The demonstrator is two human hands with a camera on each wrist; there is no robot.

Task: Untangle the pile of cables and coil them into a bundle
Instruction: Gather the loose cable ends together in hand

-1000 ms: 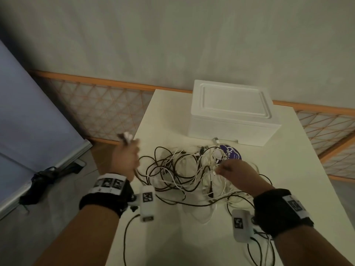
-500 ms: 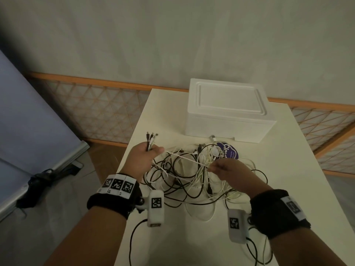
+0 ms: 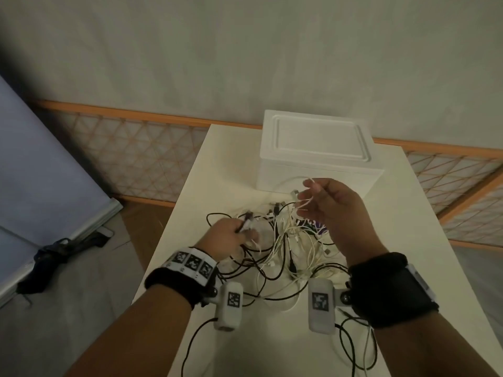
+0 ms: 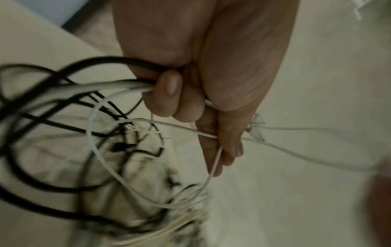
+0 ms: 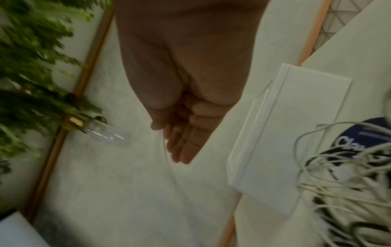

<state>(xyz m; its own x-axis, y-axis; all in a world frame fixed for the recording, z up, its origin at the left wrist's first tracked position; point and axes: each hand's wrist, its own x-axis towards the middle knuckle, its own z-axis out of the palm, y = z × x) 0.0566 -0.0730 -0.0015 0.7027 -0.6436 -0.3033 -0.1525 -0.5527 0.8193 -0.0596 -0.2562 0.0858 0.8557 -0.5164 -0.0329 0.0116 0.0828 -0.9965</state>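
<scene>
left hand [image 3: 227,238] low over the near-left edge of the cable pile [image 3: 283,248], fist turned knuckles-up, fingers [image 4: 169,93] curled tight round a bunch of black and white cables [image 4: 110,83], plug ends poking out past the thumb side toward the white foam box [image 3: 313,151]. from the left wrist view, thumb pressed along the index finger with one thin white strand [image 4: 186,128] threaded between them and running off to the right.

right hand [image 3: 332,205] raised above the far-right part of the pile, just in front of the box's near wall, wrist bent, palm facing left. index fingertip and thumb pinching a thin white cable [image 3: 304,202], other fingers loosely curved and spread; cable arcing up over the fingertips and back down into the pile. from the right wrist view, same cable only a faint line beside the fingers [image 5: 184,147], grip itself not readable there.

pile tangled on the white table [image 3: 408,240], between both forearms and the box, black loops mostly on the left, white ones on the right. dark blue round label [image 5: 359,133] under the pile's far-right strands, next to the box.
</scene>
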